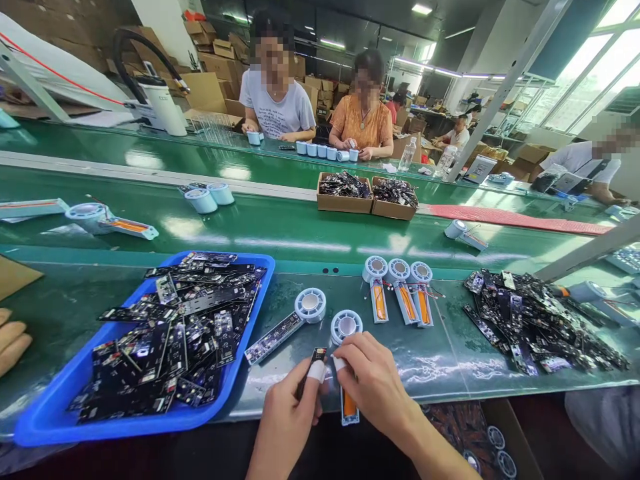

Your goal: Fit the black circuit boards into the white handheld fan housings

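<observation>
At the table's front edge my left hand [295,400] holds a narrow black circuit board [318,363] upright between thumb and fingers; white tape wraps the thumb. Close beside it, my right hand [373,380] has its fingers pinched together over a light blue fan unit [347,325]; what lies between the fingertips is too small to make out. An orange part shows in that unit's handle. Just behind my hands lies another fan unit [310,305] with a board along its handle. Three fan units [399,270] with orange parts and thin wires stand in a row behind my right hand.
A blue tray [270,267] full of circuit boards is at left, a board pile [530,327] at right. Beyond runs a green conveyor [280,230] with fan parts and two cardboard boxes [345,203]. Two people sit across. Another person's fingers [11,340] show at the left edge.
</observation>
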### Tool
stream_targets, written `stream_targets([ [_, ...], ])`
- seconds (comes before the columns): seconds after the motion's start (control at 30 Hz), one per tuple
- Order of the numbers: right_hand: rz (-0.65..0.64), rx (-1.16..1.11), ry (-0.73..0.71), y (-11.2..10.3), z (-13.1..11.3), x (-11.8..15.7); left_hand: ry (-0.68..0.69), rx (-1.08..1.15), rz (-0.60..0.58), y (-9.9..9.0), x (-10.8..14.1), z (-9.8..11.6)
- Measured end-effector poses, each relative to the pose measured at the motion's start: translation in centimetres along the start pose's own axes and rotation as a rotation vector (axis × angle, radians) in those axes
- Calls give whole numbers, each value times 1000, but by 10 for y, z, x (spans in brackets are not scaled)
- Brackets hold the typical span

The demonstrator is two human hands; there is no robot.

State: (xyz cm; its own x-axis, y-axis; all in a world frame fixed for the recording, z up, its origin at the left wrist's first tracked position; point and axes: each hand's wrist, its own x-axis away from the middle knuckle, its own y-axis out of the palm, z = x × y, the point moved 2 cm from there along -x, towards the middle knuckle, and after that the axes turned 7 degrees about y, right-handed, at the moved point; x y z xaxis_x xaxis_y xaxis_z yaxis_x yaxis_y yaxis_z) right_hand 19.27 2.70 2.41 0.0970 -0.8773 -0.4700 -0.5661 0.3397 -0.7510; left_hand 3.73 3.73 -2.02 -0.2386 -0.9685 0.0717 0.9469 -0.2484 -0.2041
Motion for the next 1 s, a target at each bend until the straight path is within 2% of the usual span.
stream_targets([
  [0.1,-36,157,-51,0,-5,-5,137,-173,39,0,1,0],
  [0.23,-100,314,-79,5,-10,-4,405,-393,86,1,0,15],
  [0.33,-193,416,-66,12,-13,0,653,-588,186,3,4,20],
  [0.4,-228,436,-52,13,-14,1,766,-727,241,4,7,17],
  [0.5,-278,324,-41,7,-12,-3,787,-784,195,1,7,10],
  [0.6,-291,135,-12,-5,-4,-11,744,-645,74,-8,1,9],
  [0.7,-306,50,-3,-15,3,-17,716,-528,-18,-16,-4,15],
  [0.8,-376,65,-52,-19,3,-19,727,-513,-57,-18,-6,17],
  [1.0,-435,261,-185,-16,0,-21,749,-698,-66,-15,-5,7],
])
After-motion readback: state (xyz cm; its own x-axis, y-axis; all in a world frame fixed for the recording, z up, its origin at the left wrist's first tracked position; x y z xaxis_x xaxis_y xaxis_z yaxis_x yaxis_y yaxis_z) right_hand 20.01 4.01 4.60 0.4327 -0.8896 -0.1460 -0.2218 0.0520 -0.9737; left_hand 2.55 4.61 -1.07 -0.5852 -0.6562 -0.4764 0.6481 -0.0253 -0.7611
